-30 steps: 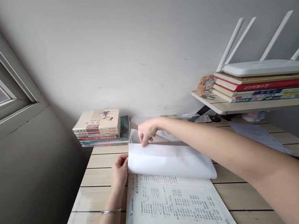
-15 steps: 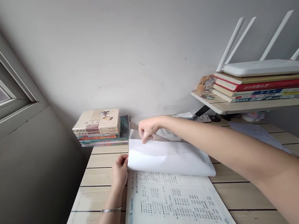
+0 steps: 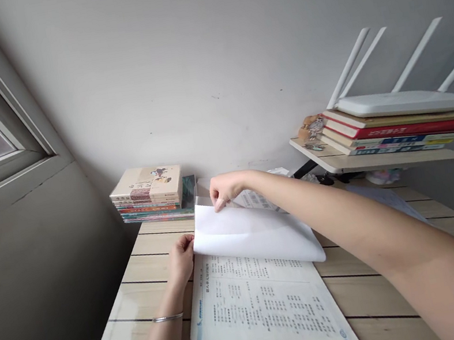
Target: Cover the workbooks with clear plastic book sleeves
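Observation:
A printed booklet (image 3: 270,315) lies on the slatted wooden table, its text facing up. Over its far part a blank white sheet of paper (image 3: 251,236) curves, with its near edge raised in a roll. My right hand (image 3: 225,189) reaches across from the right and pinches the sheet's far left part between thumb and fingers. At the sheet's left edge, my left hand (image 3: 184,257) has its fingers closed on the paper; the fingertips are partly hidden. Behind the sheet, a clear plastic piece (image 3: 254,199) with print beneath it shows past my right wrist.
A stack of books (image 3: 147,193) stands at the table's back left, against the wall. On the right, a raised shelf (image 3: 383,158) holds more books (image 3: 408,129), a white router (image 3: 403,102) with antennas, and small figurines (image 3: 311,127). A bluish paper (image 3: 384,201) lies beneath it.
My right hand has shifted slightly away from me, drawing the white sheet back a little and uncovering slightly more of the printed page. My left hand stays in place.

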A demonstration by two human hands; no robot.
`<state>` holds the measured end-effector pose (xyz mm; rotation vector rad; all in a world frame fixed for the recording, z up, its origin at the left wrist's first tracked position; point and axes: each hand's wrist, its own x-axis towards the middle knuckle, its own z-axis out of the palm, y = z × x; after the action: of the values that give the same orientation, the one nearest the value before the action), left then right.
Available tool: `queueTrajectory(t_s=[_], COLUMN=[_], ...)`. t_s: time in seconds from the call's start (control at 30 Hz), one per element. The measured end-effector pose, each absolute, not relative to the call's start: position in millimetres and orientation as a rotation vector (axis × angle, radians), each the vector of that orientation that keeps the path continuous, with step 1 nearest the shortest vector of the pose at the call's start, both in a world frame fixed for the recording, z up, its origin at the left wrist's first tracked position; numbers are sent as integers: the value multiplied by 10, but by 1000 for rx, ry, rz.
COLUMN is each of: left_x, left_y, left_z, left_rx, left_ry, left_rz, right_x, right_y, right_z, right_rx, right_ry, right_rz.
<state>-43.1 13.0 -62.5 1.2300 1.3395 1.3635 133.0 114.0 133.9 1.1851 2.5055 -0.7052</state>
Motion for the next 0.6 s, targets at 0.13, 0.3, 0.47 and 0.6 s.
queueTrajectory(t_s=[0.13, 0.3, 0.47, 0.6], left_x=[-437, -445, -469, -456], left_y=[126, 112, 44, -13], left_z=[-608, -586, -556, -494], left_rx=[1281, 1313, 1349, 1380], left_ry=[1381, 1392, 1412, 1455], left_rz=[1345, 1335, 1314, 1296], right_x=[1344, 1351, 1598, 2013], right_y=[1144, 1112, 1099, 1107], right_z=[1354, 1359, 1376, 1332], right_rx=[1216, 1210, 1210, 1264], right_ry=[2523, 2543, 2441, 2294], right_rz=[-705, -777, -1002, -1164])
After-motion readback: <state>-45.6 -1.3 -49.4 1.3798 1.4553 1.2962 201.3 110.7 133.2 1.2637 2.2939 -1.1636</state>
